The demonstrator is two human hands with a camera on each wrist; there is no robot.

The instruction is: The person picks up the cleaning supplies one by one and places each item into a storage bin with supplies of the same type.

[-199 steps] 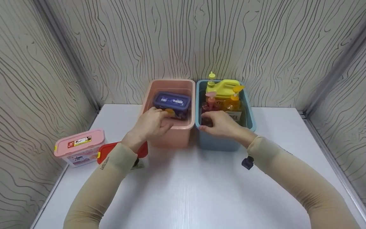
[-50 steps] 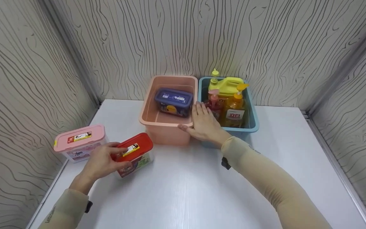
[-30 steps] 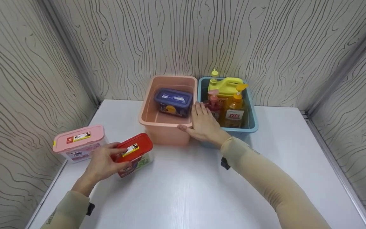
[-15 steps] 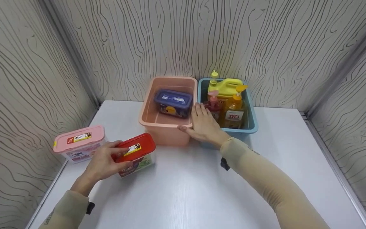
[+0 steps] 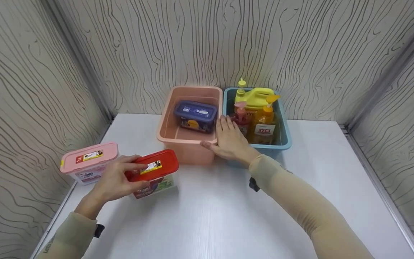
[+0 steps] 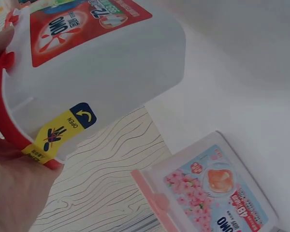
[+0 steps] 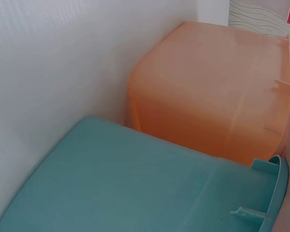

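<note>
My left hand grips a red-lidded tub of laundry capsules across its lid, thumb on the near side and fingers over the far side. Whether its base touches the table I cannot tell. In the left wrist view the tub's translucent wall and yellow opening seal show. Fingers straight, my right hand rests on the adjoining rims of a pink bin and a blue bin. A purple-lidded tub lies inside the pink bin.
Left of the held tub stands a pink-lidded capsule tub. The blue bin holds a yellow jug, an orange pump bottle and a red pump bottle. Patterned panels enclose the white table at back and sides.
Both hands have left the bins' insides; my left now holds the red-lidded tub, my right rests on the rims. In the last second the tub has shifted slightly right and turned a little.
</note>
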